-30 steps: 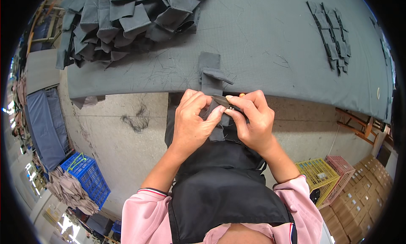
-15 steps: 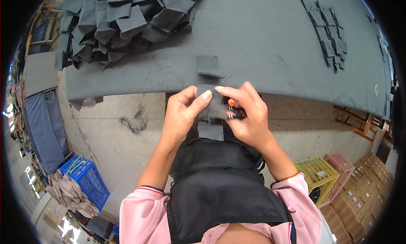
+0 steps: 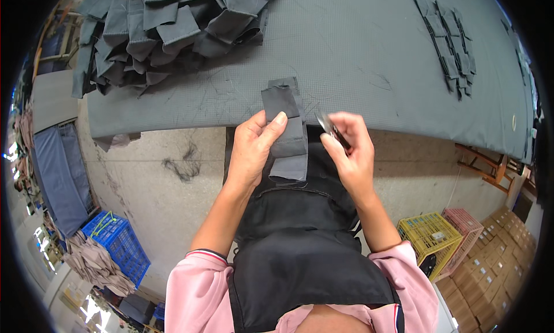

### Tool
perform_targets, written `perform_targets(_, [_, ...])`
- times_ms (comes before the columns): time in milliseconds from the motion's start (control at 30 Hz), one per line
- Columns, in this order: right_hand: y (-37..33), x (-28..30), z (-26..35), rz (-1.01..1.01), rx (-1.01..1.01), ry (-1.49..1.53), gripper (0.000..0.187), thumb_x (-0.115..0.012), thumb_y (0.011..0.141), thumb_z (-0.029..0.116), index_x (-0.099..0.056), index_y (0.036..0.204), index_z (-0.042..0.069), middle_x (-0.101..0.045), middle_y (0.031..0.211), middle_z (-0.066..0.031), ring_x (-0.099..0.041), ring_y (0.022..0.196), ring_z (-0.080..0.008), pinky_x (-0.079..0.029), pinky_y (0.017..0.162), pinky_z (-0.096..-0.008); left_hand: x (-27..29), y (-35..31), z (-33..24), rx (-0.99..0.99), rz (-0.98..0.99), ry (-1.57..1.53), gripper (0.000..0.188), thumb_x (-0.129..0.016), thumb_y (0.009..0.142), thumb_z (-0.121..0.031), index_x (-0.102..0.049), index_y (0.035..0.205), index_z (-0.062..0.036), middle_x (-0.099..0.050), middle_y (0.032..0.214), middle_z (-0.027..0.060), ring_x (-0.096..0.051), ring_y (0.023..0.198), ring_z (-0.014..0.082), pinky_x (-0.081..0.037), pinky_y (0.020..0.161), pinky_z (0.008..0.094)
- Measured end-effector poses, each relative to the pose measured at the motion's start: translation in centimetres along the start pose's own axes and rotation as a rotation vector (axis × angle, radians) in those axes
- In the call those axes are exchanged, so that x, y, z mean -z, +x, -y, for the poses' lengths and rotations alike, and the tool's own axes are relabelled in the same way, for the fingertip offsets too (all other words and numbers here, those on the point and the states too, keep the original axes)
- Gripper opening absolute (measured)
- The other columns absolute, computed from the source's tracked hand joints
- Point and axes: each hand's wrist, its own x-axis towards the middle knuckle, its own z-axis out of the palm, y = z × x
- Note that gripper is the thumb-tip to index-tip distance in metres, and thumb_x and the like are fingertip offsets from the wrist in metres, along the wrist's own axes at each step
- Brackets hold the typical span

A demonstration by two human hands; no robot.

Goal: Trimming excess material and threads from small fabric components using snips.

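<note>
A chain of dark grey fabric pieces (image 3: 288, 150) hangs over the near table edge and down toward my black apron. My left hand (image 3: 249, 148) pinches it at its left side, thumb on top. The upper pieces lie on the table, one slightly skewed over another. In my right hand (image 3: 356, 154) is a small pair of thread snips (image 3: 328, 126), blades pointing up and left, with the fingers wrapped round the dark handle. The snips are just right of the chain and apart from it, slightly blurred.
A large heap of similar grey pieces (image 3: 179, 30) covers the back left of the grey table (image 3: 352, 56). Several neat rows of pieces (image 3: 453, 50) lie back right. Tangled thread (image 3: 186, 165) is on the floor, with a blue crate (image 3: 118, 246) left and a yellow crate (image 3: 430, 235) right.
My right hand has moved right, away from the chain, and the snips now point up and left. The chain's upper piece has shifted up and its folds lie flatter under my left hand.
</note>
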Motion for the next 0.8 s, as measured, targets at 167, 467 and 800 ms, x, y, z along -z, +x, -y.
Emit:
perform_targets(167, [-2.5,1.5,-0.5,0.107,0.005,0.028,0.024,-0.068,0.080,0.002,-0.060,0.103,0.000,-0.063,0.091,-0.0045,-0.058,0.079,-0.0085,-0.048,0.073,-0.0224,-0.1,0.2,-0.5,0.063,-0.012,-0.011,0.016,-0.061,0.091,-0.018,-0.062,0.087,-0.0025,-0.059,0.081,-0.0043,-0.049,0.075,0.0022,-0.041,0.070,0.0196])
perform_targets(467, [-1.7,0.2,-0.6,0.096,0.135,-0.027,0.025,-0.068,0.080,0.001,-0.061,0.104,0.000,-0.066,0.094,-0.0067,-0.061,0.075,-0.0097,-0.050,0.067,-0.0226,-0.5,0.2,-0.8,0.050,-0.013,-0.018,0.016,-0.061,0.091,-0.019,-0.063,0.090,-0.0028,-0.060,0.082,-0.0043,-0.050,0.075,0.0024,-0.042,0.070,0.0204])
perform_targets(800, [-1.9,0.2,-0.7,0.042,0.105,-0.058,0.020,-0.067,0.082,0.004,-0.062,0.100,-0.001,-0.065,0.081,-0.0042,-0.060,0.068,-0.0092,-0.047,0.058,-0.0220,-0.4,0.4,-0.2,-0.015,-0.052,0.095,0.028,-0.063,0.090,-0.019,-0.049,0.068,-0.0074,-0.048,0.068,-0.0082,-0.039,0.063,0.0004,-0.033,0.056,0.0188])
